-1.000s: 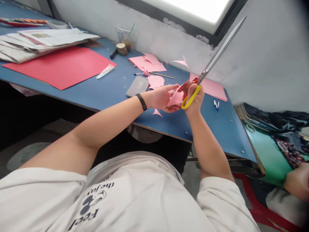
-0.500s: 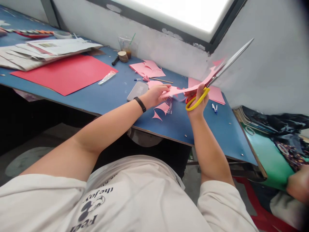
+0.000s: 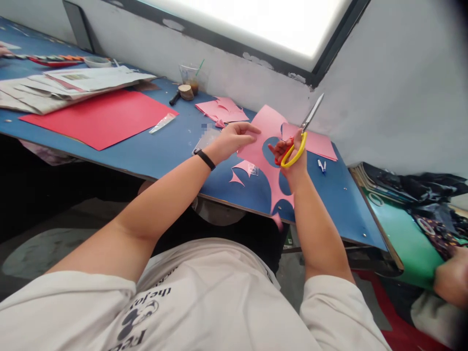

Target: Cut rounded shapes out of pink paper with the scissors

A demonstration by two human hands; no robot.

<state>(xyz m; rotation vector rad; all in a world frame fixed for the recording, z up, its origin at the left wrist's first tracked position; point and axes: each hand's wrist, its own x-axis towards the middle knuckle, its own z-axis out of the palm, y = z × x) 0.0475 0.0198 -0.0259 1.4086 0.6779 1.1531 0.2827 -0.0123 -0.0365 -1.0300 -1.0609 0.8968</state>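
A sheet of pink paper (image 3: 268,117) with rounded cut-outs lies across the blue table, and its ragged lower strip hangs over the front edge. Over its left side is my left hand (image 3: 237,139), thumb and fingers apart, with nothing between them. My right hand (image 3: 292,153), above the paper's right side, has its fingers in the red and yellow handles of the scissors (image 3: 312,111). The long blades point up and away to the right and look closed. Pink paper scraps (image 3: 237,179) lie below my left hand.
Folded pink paper (image 3: 226,109), more pink sheets (image 3: 321,144) and a blue-and-white pen-like item (image 3: 322,166) lie around. On the left are red paper (image 3: 98,119) and newspapers (image 3: 29,92). A plastic cup (image 3: 190,78) stands by the wall. Another person's hand (image 3: 453,278) shows at right.
My left hand has let go of the pink paper, which has dropped from between my hands onto the table. The scissors have come lower and a little left.
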